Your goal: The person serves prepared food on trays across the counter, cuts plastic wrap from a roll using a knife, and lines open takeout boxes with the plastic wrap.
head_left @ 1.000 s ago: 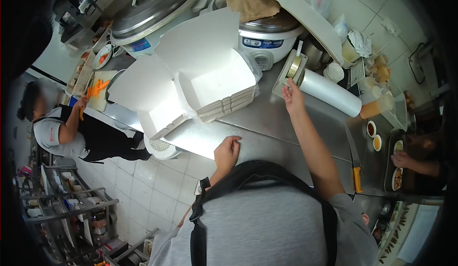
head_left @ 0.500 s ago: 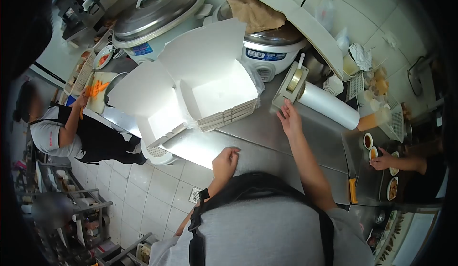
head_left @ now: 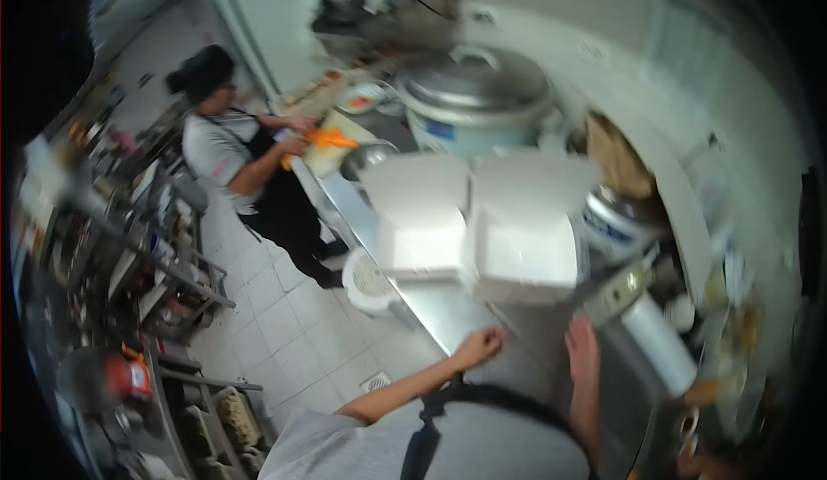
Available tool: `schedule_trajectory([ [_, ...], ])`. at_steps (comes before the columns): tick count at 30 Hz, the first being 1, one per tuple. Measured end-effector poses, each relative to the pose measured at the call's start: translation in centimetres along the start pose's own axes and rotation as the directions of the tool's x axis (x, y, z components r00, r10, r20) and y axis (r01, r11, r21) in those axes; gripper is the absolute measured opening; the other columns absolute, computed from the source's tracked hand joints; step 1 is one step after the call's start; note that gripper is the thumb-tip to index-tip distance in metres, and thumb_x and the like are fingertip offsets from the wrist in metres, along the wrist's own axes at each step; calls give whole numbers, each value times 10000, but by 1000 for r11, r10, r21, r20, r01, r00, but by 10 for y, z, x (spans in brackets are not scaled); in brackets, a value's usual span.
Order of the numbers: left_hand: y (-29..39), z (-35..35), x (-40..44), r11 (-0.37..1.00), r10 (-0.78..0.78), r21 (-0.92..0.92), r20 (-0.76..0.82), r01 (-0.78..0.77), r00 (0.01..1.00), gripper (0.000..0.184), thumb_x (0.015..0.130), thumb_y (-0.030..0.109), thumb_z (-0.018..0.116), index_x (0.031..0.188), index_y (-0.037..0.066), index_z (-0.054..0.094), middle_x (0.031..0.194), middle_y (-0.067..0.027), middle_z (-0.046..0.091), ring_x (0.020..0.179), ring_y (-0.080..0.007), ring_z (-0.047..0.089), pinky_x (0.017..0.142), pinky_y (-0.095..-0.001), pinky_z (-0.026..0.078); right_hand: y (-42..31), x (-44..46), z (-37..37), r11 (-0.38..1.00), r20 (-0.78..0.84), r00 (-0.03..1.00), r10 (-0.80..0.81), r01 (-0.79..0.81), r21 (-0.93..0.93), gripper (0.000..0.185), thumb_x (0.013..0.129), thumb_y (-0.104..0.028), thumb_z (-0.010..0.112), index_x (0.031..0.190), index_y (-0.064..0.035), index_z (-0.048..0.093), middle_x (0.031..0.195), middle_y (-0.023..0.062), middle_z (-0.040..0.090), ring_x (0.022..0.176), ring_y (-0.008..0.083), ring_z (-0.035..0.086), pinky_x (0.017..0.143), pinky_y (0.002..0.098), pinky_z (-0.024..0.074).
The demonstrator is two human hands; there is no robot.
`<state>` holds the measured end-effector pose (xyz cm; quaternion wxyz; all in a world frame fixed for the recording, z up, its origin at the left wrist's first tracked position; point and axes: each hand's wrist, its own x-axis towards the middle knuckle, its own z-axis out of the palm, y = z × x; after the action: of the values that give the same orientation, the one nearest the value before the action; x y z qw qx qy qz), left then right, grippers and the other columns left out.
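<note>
My left hand (head_left: 480,348) is over the steel counter (head_left: 435,303), its fingers curled in a loose fist with nothing visible in them. My right hand (head_left: 583,346) is open, fingers stretched out, just in front of the tape dispenser (head_left: 613,292). I cannot tell whether it touches the dispenser. Beyond my hands stand open white cardboard food boxes, a left one (head_left: 422,243) and a right stack (head_left: 525,252), with their lids up. A large white roll (head_left: 657,342) lies beside the dispenser. The view is smeared by motion.
A big rice cooker (head_left: 474,101) stands behind the boxes, a second cooker (head_left: 622,221) to the right. At the left end of the counter a co-worker (head_left: 250,157) handles orange pieces (head_left: 332,138) on a cutting board. Metal shelves (head_left: 164,247) are at the left.
My view has swung left, so the counter and boxes appear farther right. My right hand has drawn back slightly from the tape dispenser, and my left fist stays near the counter edge.
</note>
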<state>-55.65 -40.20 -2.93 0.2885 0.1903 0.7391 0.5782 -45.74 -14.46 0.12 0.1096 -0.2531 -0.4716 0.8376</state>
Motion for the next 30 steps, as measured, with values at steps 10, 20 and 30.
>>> schedule_trajectory([
  [10, 109, -3, -28, 988, 151, -85, 284, -132, 947, 483, 888, 289, 665, 1304, 82, 534, 1002, -54, 645, 877, -119, 606, 785, -255, 484, -17, -95, 53, 970, 216, 975, 57, -3, -243, 450, 1000, -357, 431, 1201, 18, 575, 1313, 135, 528, 1216, 224, 472, 1008, 394, 366],
  [20, 101, -9, -59, 977, 202, -70, 22, -200, 979, 271, 835, 181, 726, 1080, 70, 698, 878, -9, 703, 729, -50, 585, 671, -249, 493, -9, -102, 77, 947, 399, 915, 56, 78, -312, 396, 1004, -294, 442, 1199, 28, 566, 1255, 88, 543, 1123, 171, 530, 946, 324, 392],
  [30, 104, -3, -78, 983, 176, -27, -101, -180, 979, 151, 846, 159, 703, 960, 66, 736, 888, -44, 721, 695, -72, 613, 624, -217, 477, 2, -102, 71, 918, 418, 908, 37, 134, -373, 365, 977, -235, 517, 1225, 30, 563, 1204, 75, 567, 1053, 153, 563, 894, 301, 470],
])
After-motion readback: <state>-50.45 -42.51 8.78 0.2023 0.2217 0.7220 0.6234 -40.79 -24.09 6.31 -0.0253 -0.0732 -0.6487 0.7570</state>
